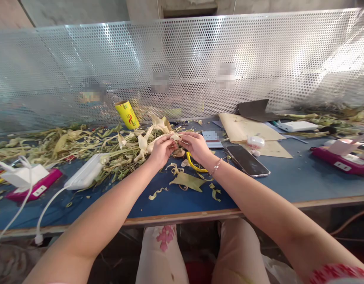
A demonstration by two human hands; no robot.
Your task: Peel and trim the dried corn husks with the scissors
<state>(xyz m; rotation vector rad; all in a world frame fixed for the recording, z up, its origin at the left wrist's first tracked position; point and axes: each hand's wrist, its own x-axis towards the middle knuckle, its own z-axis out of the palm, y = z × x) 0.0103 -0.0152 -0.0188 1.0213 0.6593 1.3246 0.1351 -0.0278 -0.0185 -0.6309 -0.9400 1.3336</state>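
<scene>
In the middle of the head view both of my hands meet over the blue table, fingertips pinched close together. My left hand (pixel 162 150) and my right hand (pixel 196 145) are closed on a small pale dried husk piece (pixel 176 137), partly hidden by the fingers. Beside my left hand lies a heap of dried husks and stalks (pixel 122 152). Under my right wrist curves a yellow loop (pixel 196 163), its kind unclear. Torn flat husk scraps (pixel 187 181) and curled strips (pixel 157 193) are scattered on the table nearer me.
A yellow tube (pixel 127 114) leans behind the heap. Right of my hands lie a phone (pixel 248 159), a white earbud case (pixel 255 142) and brown paper (pixel 247 128). Magenta power strips (pixel 343 159) sit at both sides. A perforated metal screen (pixel 182 51) stands behind.
</scene>
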